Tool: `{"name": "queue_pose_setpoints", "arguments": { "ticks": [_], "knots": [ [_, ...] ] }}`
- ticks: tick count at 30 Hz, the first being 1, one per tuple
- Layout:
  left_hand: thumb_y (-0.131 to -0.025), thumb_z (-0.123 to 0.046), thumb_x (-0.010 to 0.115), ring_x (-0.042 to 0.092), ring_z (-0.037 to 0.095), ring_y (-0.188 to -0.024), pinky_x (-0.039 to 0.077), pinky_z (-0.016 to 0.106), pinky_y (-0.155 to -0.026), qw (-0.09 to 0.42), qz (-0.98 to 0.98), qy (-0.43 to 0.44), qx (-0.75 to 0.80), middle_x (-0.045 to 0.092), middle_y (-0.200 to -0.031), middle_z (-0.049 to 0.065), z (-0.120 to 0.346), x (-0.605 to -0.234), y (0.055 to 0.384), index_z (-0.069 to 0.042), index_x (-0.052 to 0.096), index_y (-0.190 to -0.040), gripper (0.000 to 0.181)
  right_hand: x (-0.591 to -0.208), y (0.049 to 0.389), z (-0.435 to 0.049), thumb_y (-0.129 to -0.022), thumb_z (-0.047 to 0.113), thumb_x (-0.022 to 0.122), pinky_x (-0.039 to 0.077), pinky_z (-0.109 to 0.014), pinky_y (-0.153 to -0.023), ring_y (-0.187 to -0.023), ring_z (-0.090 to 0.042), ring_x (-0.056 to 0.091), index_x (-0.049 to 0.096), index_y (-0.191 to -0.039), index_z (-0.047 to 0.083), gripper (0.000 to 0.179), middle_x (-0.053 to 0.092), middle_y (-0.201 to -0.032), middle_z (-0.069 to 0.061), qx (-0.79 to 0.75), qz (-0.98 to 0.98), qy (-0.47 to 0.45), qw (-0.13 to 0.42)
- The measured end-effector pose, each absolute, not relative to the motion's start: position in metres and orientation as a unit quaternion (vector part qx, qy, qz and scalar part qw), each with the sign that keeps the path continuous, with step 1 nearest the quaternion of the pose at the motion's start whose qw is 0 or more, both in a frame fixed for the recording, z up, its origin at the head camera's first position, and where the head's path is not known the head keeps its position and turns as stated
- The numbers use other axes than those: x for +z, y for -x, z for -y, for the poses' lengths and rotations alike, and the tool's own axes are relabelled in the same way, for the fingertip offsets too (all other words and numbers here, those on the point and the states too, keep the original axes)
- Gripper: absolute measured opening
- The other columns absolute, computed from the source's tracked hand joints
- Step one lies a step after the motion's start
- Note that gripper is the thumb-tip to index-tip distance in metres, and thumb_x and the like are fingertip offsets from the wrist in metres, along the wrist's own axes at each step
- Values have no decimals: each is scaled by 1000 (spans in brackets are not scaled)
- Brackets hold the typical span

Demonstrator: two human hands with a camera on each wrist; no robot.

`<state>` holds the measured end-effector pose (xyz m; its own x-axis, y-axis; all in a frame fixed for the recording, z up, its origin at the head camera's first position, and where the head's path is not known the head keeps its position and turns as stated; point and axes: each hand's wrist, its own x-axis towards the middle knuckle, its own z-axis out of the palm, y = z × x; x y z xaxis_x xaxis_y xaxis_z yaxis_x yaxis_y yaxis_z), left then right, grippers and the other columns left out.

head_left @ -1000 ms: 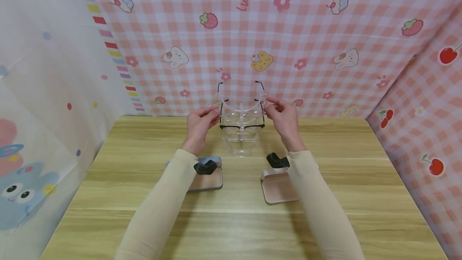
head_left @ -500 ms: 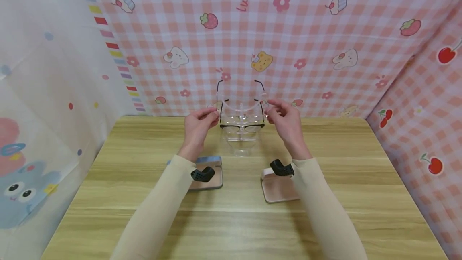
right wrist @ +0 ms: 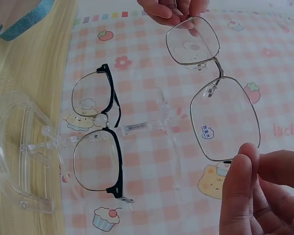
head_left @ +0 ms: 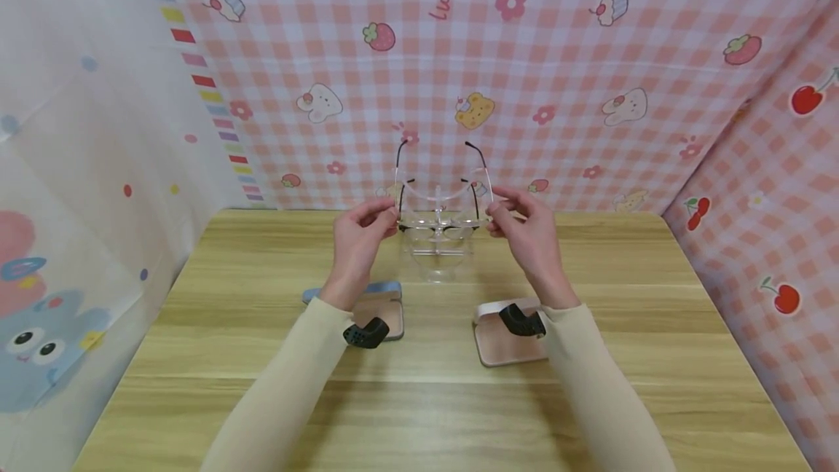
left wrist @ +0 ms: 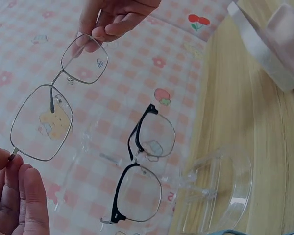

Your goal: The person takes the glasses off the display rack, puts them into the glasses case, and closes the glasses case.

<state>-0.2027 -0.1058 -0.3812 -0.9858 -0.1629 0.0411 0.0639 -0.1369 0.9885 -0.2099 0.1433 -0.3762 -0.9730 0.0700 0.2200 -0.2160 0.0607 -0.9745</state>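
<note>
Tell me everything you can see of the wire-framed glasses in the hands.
The wire-framed glasses have two clear, rounded-square lenses in a thin, silvery, metal-looking frame, with clear nose pads and dark-tipped arms. The lens nearer the right hand bears a small blue mark. They are unfolded, arm tips toward the backdrop. The left hand pinches one outer end near its hinge; the right hand, the other. In the wrist views they look clear of the transparent stand.

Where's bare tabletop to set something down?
Free: wooden tabletop between the blue eyeglass case and white one, and along both side edges. Crowded: around the clear display stand, by black browline glasses and held wire-rimmed glasses.
</note>
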Motion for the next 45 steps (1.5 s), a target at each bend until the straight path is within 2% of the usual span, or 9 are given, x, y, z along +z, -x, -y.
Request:
{"name": "queue_pose_setpoints", "arguments": {
  "ticks": [3,5,13,21,27,31,38,41,45],
  "knots": [
    [-97,-4,70,68,15,-83,62,28,-80,81,651,-32,-754,71,-96,7,105,-380,198,7,72,-116,22,-374,206,-144,-100,3,62,63,-27,-71,-72,-16,70,66,-130,-4,32,67,-95,-11,684,720,-56,104],
    [-97,-4,70,67,14,-82,62,28,-79,84,650,-28,-755,71,-96,7,105,-379,195,8,71,-117,23,-373,203,-144,-101,5,63,63,-27,-72,-72,-14,70,66,-131,-4,32,67,-97,-13,680,723,-61,104],
    [-97,0,68,68,12,-79,62,28,-80,88,646,-21,-758,67,-112,30,104,-380,187,12,68,-121,26,-372,192,-146,-101,9,66,63,-28,-76,-74,-13,72,65,-133,-1,34,66,-102,-17,673,729,-75,105],
    [-97,-1,69,72,18,-84,62,29,-81,83,661,-6,-746,68,-114,28,106,-381,178,10,67,-121,27,-372,181,-148,-101,7,66,63,-29,-77,-76,-13,73,64,-134,-1,34,65,-104,-24,663,736,-83,108],
    [-96,2,67,71,12,-78,63,28,-76,92,687,11,-721,70,-107,27,109,-382,173,11,68,-115,22,-373,174,-148,-100,5,66,63,-29,-78,-77,-14,73,64,-133,-3,34,63,-105,-27,664,735,-83,108],
    [-95,3,68,71,15,-79,63,30,-76,93,694,12,-713,71,-105,23,109,-382,169,10,69,-112,19,-375,170,-149,-101,5,66,63,-29,-79,-79,-11,72,64,-133,-3,34,64,-105,-24,657,741,-87,111],
    [-93,4,69,71,11,-76,62,26,-74,101,698,19,-709,71,-107,29,107,-383,163,10,68,-110,18,-379,165,-151,-101,7,66,63,-28,-79,-79,-13,72,64,-134,-2,34,64,-105,-22,643,751,-97,116],
    [-93,5,69,70,9,-75,62,25,-74,106,699,26,-707,71,-106,28,107,-384,161,11,68,-110,18,-380,162,-151,-101,6,66,63,-28,-78,-79,-11,72,64,-133,-2,33,64,-104,-19,640,754,-93,117],
    [-93,4,69,70,9,-76,62,25,-75,112,706,33,-698,73,-103,23,106,-387,158,10,69,-110,18,-380,158,-152,-101,4,66,63,-28,-78,-79,-13,72,63,-133,-2,32,65,-104,-21,638,756,-94,117]
  ]
}}
